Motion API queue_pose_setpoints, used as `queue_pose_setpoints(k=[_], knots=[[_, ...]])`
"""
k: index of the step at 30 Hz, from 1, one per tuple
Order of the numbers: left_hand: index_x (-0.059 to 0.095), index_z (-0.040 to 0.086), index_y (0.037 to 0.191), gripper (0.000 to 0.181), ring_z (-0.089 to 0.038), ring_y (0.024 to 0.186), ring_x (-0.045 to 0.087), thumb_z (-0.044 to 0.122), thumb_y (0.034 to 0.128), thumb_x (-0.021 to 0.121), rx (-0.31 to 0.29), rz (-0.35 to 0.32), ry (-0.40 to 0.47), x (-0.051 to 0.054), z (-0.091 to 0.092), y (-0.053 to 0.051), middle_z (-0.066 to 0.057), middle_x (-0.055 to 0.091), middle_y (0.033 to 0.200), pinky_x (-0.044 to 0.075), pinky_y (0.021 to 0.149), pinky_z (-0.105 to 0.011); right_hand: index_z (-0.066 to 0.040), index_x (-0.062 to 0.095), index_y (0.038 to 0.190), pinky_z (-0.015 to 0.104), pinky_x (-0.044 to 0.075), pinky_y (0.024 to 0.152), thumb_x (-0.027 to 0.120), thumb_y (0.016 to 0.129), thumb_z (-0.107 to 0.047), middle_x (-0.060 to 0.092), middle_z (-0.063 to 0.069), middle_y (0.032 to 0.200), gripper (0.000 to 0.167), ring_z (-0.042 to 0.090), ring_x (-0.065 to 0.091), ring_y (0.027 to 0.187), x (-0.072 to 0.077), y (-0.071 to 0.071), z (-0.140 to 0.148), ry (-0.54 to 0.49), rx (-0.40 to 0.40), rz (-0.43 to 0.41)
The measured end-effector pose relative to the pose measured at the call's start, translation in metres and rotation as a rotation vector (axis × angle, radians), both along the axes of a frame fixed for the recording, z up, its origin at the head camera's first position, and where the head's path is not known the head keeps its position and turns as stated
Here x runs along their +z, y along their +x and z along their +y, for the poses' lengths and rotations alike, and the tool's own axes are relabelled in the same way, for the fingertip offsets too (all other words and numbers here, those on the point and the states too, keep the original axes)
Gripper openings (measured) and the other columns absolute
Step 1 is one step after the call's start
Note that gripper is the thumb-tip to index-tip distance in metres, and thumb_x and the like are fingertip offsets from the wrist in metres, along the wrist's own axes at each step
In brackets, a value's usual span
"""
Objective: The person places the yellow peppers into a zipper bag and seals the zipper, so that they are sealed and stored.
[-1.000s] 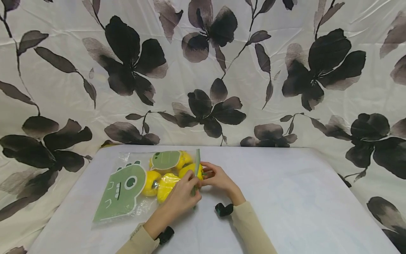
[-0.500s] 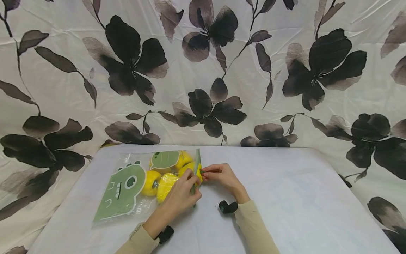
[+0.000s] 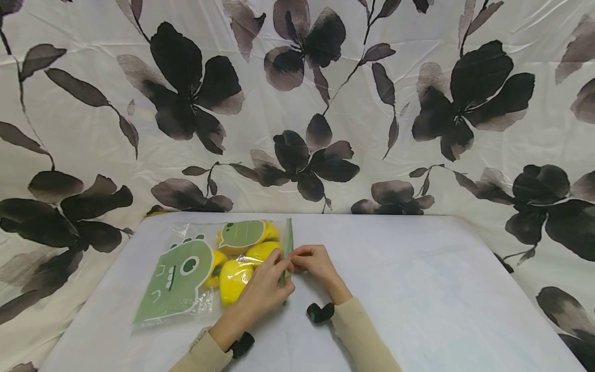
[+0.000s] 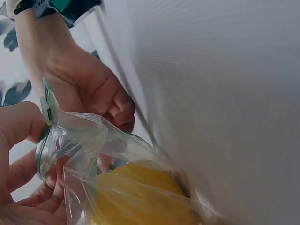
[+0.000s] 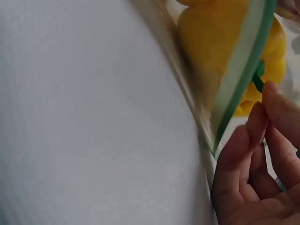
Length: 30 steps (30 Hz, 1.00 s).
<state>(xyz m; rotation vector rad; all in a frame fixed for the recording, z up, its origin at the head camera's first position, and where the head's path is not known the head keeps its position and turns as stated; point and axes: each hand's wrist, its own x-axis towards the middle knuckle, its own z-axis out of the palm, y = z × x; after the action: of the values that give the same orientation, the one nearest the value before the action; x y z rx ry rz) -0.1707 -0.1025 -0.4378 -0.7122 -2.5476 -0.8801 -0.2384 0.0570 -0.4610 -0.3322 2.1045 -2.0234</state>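
A clear zip bag (image 3: 178,279) with a green monster print lies on the left half of the table. Several yellow bell peppers (image 3: 235,281) show through its plastic. My left hand (image 3: 260,292) holds the bag's green zip edge (image 3: 288,235) at its open mouth. At that mouth, my right hand (image 3: 321,266) pinches the green stem (image 5: 258,82) of a yellow bell pepper (image 5: 279,42), its body inside the bag. In the left wrist view, the left thumb and fingers (image 4: 30,124) grip the edge, and a yellow pepper (image 4: 140,194) shows behind the film.
A white cloth covers the table (image 3: 418,289), whose surface stretches away to the right of the bag. Behind it hangs a white curtain (image 3: 395,31) with dark flowers. Black wrist cameras (image 3: 321,312) sit at both wrists.
My right hand has moved left up to the bag's mouth, carrying the pepper by its stem further in. The peppers inside have shifted left. My left hand keeps its grip on the edge.
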Motion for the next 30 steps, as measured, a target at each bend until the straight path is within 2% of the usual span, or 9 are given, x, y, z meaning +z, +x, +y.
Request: queue_pose_setpoints(k=[3,6,11,16,20,22,25,27,30], knots=[[0.064,0.009,0.084,0.019,-0.007,0.066,0.043,-0.001,0.0708,0.073,-0.012,0.019,0.011,-0.001,-0.001,0.000,0.004,0.042,0.089,0.041,0.056,-0.019,0.016,0.068,0.094,0.032,0.053,0.066,0.063,0.085,0.003,0.069,0.003,0.076,0.017,0.009,0.061,0.062,0.000,0.002,-0.005,0.038,-0.017,0.031],[0.064,0.009,0.083,0.019,-0.008,0.067,0.044,-0.001,0.0698,0.073,-0.021,0.045,0.013,-0.002,-0.001,-0.001,0.004,0.042,0.088,0.041,0.057,-0.019,0.012,0.069,0.086,0.025,0.046,0.059,0.061,0.082,0.004,0.063,-0.002,0.067,0.011,0.009,0.054,0.059,-0.010,0.000,-0.013,0.067,-0.051,0.058],[0.064,0.010,0.083,0.019,-0.009,0.070,0.045,0.000,0.0706,0.074,-0.015,0.038,0.005,-0.002,0.000,0.000,0.004,0.040,0.088,0.042,0.058,-0.020,0.009,0.063,0.073,0.021,0.040,0.054,0.057,0.073,0.007,0.052,-0.005,0.058,0.007,0.008,0.047,0.055,-0.008,0.002,-0.021,0.106,-0.071,0.068],[0.065,0.009,0.088,0.018,-0.009,0.068,0.045,0.003,0.0745,0.074,-0.014,0.046,-0.013,-0.001,0.000,-0.002,0.003,0.042,0.089,0.042,0.058,-0.020,0.012,0.064,0.078,0.024,0.043,0.056,0.058,0.077,0.008,0.055,-0.002,0.063,0.008,0.010,0.049,0.058,-0.001,0.000,-0.015,0.154,0.002,0.086],[0.066,0.009,0.102,0.023,-0.008,0.063,0.042,0.008,0.0798,0.072,-0.011,0.032,-0.031,0.002,0.000,-0.001,0.002,0.042,0.090,0.040,0.053,-0.019,0.008,0.070,0.087,0.023,0.044,0.060,0.067,0.086,-0.001,0.063,0.000,0.072,0.010,0.009,0.052,0.064,0.014,0.000,0.000,0.243,0.085,0.129],[0.067,0.011,0.110,0.028,-0.007,0.062,0.040,0.009,0.0819,0.071,-0.013,-0.005,-0.025,0.004,-0.002,0.000,0.001,0.043,0.089,0.039,0.052,-0.019,0.003,0.073,0.089,0.023,0.044,0.060,0.071,0.088,-0.008,0.066,0.001,0.076,0.012,0.008,0.053,0.065,0.024,-0.001,0.010,0.317,0.121,0.177],[0.065,0.016,0.116,0.032,-0.007,0.062,0.041,0.011,0.0845,0.070,-0.017,-0.096,0.006,0.010,-0.006,0.003,0.001,0.046,0.087,0.040,0.053,-0.020,-0.001,0.074,0.089,0.025,0.045,0.059,0.070,0.090,-0.012,0.067,0.002,0.077,0.012,0.010,0.053,0.065,0.039,0.001,0.027,0.428,0.176,0.222],[0.065,0.017,0.116,0.031,-0.007,0.065,0.043,0.009,0.0862,0.068,-0.028,-0.175,0.068,0.013,-0.011,0.005,0.002,0.048,0.085,0.041,0.056,-0.021,-0.003,0.074,0.088,0.026,0.046,0.060,0.070,0.090,-0.013,0.066,0.000,0.076,0.011,0.010,0.055,0.065,0.048,0.003,0.036,0.495,0.212,0.257],[0.066,0.016,0.114,0.027,-0.009,0.065,0.047,0.004,0.0892,0.064,-0.048,-0.330,0.194,0.014,-0.020,0.012,0.003,0.051,0.080,0.043,0.058,-0.022,-0.003,0.073,0.088,0.027,0.047,0.061,0.070,0.091,-0.016,0.066,-0.002,0.073,0.013,0.010,0.056,0.066,0.057,0.011,0.045,0.563,0.281,0.279]])
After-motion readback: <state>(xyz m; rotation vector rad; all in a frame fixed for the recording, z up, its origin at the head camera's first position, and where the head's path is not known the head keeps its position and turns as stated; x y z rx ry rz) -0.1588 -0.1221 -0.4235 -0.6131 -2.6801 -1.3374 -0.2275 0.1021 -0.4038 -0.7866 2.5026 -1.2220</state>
